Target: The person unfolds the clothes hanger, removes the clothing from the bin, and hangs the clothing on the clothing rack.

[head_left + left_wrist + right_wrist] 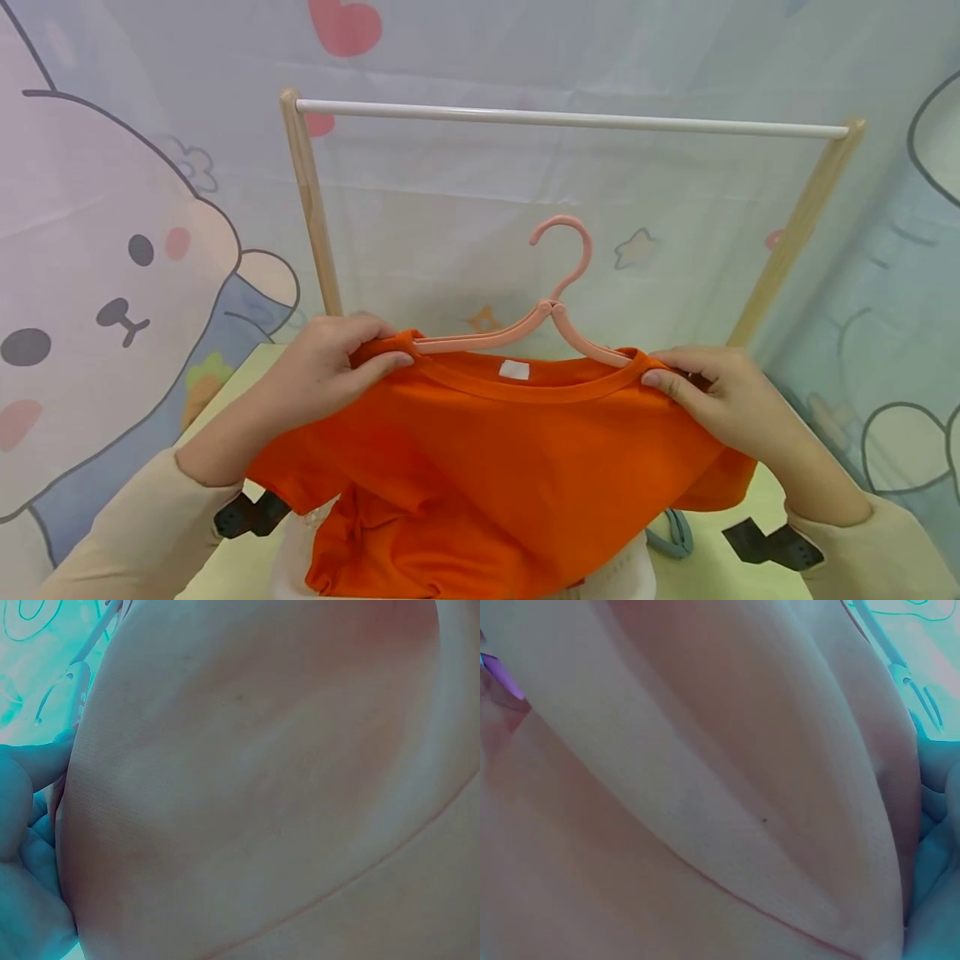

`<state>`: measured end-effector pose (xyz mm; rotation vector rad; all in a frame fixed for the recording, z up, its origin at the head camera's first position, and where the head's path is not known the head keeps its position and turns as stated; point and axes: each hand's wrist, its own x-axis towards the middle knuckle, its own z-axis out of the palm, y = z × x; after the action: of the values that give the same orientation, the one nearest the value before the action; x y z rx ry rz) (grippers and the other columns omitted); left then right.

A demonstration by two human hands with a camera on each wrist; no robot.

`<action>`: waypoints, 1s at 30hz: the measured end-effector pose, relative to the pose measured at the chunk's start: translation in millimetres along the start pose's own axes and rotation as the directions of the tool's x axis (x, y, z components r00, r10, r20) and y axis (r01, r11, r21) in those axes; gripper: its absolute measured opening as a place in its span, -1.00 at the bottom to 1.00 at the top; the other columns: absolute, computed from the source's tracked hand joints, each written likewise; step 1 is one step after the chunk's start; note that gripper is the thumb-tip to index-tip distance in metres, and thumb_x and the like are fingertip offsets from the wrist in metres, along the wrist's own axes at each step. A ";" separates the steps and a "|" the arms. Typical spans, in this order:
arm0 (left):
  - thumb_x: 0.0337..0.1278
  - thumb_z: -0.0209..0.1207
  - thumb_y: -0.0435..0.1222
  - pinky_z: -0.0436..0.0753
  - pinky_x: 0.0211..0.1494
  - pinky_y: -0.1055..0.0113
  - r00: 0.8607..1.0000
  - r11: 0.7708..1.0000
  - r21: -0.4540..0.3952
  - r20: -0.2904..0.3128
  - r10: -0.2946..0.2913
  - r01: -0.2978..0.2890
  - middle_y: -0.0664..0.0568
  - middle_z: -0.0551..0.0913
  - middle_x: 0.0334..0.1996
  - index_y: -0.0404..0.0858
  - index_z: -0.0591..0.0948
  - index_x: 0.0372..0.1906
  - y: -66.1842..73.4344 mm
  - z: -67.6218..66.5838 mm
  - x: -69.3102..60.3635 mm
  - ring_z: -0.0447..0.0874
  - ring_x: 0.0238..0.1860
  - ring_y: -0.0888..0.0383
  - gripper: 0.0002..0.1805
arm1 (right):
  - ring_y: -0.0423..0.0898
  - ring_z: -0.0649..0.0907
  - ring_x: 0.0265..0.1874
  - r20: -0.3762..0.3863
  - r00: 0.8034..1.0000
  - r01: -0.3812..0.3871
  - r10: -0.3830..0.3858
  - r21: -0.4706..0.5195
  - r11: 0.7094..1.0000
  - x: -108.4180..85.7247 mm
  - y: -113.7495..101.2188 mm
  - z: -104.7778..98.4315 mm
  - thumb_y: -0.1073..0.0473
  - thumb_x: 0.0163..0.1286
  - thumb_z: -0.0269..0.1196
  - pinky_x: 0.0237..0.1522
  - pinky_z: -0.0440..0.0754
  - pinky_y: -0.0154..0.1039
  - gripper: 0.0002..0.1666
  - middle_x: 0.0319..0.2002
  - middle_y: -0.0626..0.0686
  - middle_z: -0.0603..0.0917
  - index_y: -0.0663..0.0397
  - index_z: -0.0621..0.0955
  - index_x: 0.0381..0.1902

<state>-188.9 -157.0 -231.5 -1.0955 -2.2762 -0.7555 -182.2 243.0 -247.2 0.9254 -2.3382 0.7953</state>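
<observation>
Two thumbs press on the front of the orange shirt [540,458], the left hand [326,367] and right hand [723,387] each pinching shoulder cloth to either side of the pink hanger [553,307]; whether they also grip its covered ends, I cannot tell. The shirt hangs below the hanger, whose arms dip into the collar. The white label [514,370] sits left of the hanger's joint, so good handling probably means evening both shoulders outward and lifting bunched cloth clear of the white basket [639,575] beneath the hanger. Above it runs the white rail [570,119].
</observation>
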 end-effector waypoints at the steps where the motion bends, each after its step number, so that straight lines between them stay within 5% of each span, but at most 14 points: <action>1: 0.08 0.33 -0.34 0.35 -0.55 0.46 1.000 1.000 0.000 0.006 -0.005 0.005 0.22 0.54 -0.54 -0.19 0.65 -0.34 0.7 -0.1 0.7 0.29 -0.60 0.34 -0.93 | -0.32 0.56 -0.47 -0.013 1.000 0.013 -0.013 0.004 1.000 0.0 -0.3 0.1 0.37 0.20 0.35 -0.41 0.51 -0.53 -0.81 -0.34 -0.06 0.73 0.05 0.74 -0.24; 14: 0.14 0.30 -0.30 0.46 -0.44 0.41 0.998 0.999 0.026 0.063 -0.027 0.026 0.17 0.64 -0.45 -0.18 0.69 -0.29 10.0 6.4 11.6 0.41 -0.48 0.26 -0.94 | -0.32 0.61 -0.45 -0.101 0.988 0.120 -0.117 0.023 0.993 3.2 -6.6 6.4 0.47 0.08 0.38 -0.36 0.55 -0.56 -0.75 -0.35 -0.03 0.74 0.14 0.74 -0.26; 30: 0.06 0.34 -0.37 0.37 -0.57 0.46 0.999 0.999 0.013 -0.017 0.043 -0.042 0.17 0.57 -0.55 -0.21 0.67 -0.33 4.3 9.5 12.4 0.26 -0.62 0.33 -0.92 | -0.32 0.50 -0.54 -0.014 0.998 0.066 -0.066 -0.011 0.998 -0.2 -5.7 -4.2 0.41 0.12 0.39 -0.50 0.46 -0.51 -0.76 -0.38 -0.08 0.71 0.08 0.72 -0.24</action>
<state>-194.1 -141.8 -229.3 -1.1241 -2.2335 -0.7299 -177.0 242.4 -242.4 0.9840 -2.2853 0.7599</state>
